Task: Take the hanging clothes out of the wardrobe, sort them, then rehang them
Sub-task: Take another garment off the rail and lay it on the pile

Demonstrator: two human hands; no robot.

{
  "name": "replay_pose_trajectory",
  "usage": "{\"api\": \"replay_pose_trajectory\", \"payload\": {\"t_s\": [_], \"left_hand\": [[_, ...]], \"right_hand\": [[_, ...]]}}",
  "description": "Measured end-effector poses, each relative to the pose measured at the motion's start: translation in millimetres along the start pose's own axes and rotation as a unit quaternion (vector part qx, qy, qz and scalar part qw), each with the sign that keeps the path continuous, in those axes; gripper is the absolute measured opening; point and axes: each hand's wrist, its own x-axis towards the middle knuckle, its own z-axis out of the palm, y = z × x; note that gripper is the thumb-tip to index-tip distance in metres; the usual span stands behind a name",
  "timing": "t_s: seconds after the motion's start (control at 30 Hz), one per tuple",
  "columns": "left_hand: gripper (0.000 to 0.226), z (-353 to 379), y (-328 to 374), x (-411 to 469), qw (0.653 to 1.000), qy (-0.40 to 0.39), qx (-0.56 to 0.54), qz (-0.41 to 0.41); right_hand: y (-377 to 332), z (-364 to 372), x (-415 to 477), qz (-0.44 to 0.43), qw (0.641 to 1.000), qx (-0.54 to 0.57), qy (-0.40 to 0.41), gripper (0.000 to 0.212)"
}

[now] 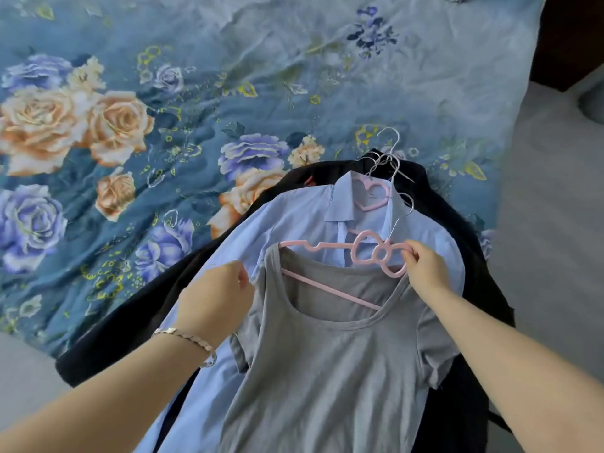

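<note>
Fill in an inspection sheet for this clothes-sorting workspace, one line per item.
Surface: bed with a creased floral bedspread.
Job's things: grey T-shirt on pink bow hanger, topmost; blue shirt on heart hanger under it; dark garment lowest; metal hooks bunched.
Clutter: nothing seen.
Hands: right hand pinches the bow hanger; left hand appears to pinch the T-shirt's shoulder; bracelet on left wrist.
Cables: nothing seen.
Surroundings: floor, dark furniture at the right.
</note>
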Motion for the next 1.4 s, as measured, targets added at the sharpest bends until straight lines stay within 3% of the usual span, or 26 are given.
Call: {"api": "replay_pose_trajectory", "payload": {"t_s": [0.33, 0.5, 0.63, 0.8, 0.87, 0.97, 1.03, 1.1, 1.2, 1.3, 1.4], "left_hand": [[0.016, 30, 1, 27, 0.998, -0.054, -0.006, -0.028], [0.041, 53, 22, 70, 0.995, -0.07, -0.054, 0.036], [0.024, 70, 37, 100, 0.993, -0.103, -0.058, 0.025], [0.027, 69, 41, 106, 0.971, -0.11, 0.12, 0.178], [0.03, 61, 49, 100, 0.959, -0.078, 0.107, 0.252], [0.032, 46, 86, 82, 0.937, 0.044, 0.04, 0.345], [0.03, 37, 115, 79, 0.943, 0.084, -0.036, 0.32], [0.033, 31, 133, 85, 0.967, 0.045, -0.067, 0.243], [0.032, 30, 142, 98, 0.981, -0.028, -0.032, 0.188], [0.036, 33, 145, 107, 0.973, -0.087, 0.1, 0.189], [0.024, 37, 152, 120, 0.975, -0.066, 0.053, 0.205]], "right_hand": [[3, -5, 19, -0.051, 0.995, 0.011, -0.084, 0.027], [6, -1, 25, -0.061, 0.994, 0.028, -0.09, 0.025], [16, -2, 23, -0.069, 0.994, 0.038, -0.076, 0.025], [22, -11, 14, -0.084, 0.995, 0.041, -0.031, 0.025], [15, -14, 8, -0.108, 0.992, 0.058, -0.032, 0.025], [-8, -16, -2, -0.17, 0.979, 0.109, -0.027, 0.021], [-22, -17, 0, -0.181, 0.972, 0.15, -0.002, 0.02], [-32, -21, 10, -0.172, 0.968, 0.182, 0.025, 0.02], [-36, -27, 32, -0.163, 0.968, 0.19, 0.028, 0.021], [-29, -24, 47, -0.138, 0.976, 0.166, 0.012, 0.021], [-15, -23, 58, -0.082, 0.989, 0.121, -0.009, 0.03]]}}
